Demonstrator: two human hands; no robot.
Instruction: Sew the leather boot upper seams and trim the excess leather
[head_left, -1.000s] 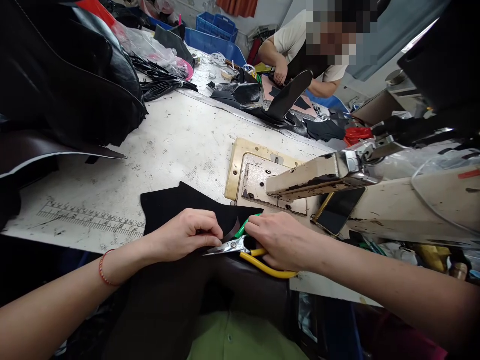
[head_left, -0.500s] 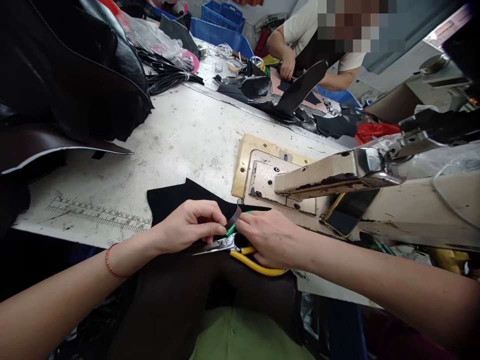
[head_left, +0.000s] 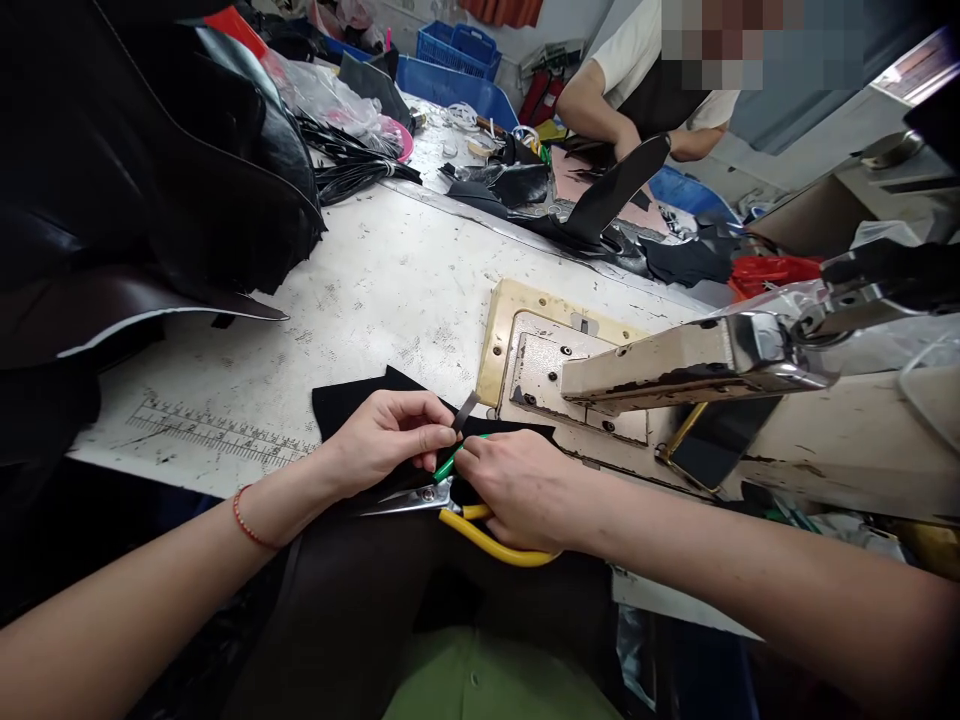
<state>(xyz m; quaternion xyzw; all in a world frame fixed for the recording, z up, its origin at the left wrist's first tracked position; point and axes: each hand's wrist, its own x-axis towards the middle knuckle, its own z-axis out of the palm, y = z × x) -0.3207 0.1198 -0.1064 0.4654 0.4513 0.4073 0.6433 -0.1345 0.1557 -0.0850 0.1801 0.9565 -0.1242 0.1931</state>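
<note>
My left hand [head_left: 401, 437] is closed in a pinch on a narrow dark strip [head_left: 466, 411], whose free end sticks up to the right. Wrapped around the yellow handles of a pair of scissors [head_left: 499, 549] is my right hand [head_left: 529, 488], and the blades point left. A slim green stick-like tool [head_left: 448, 466], perhaps a pen, also comes out from under the right fingers. The two hands are close together, fingertips almost meeting. Beneath and behind them a black cut piece of material [head_left: 352, 398] lies at the table's near edge, partly hidden by the left hand.
A sewing machine arm [head_left: 675, 362] and its plate reach in from the right, with a phone [head_left: 724, 440] beside it. Black leather pieces [head_left: 187, 170] pile up at left on the white table [head_left: 375, 260]. Across it a co-worker's arms [head_left: 600, 105] are over dark pieces.
The view has shifted slightly, so the table appears further right. The left fingers have closed on the strip, which now shows above them. The scissors remain in my right hand.
</note>
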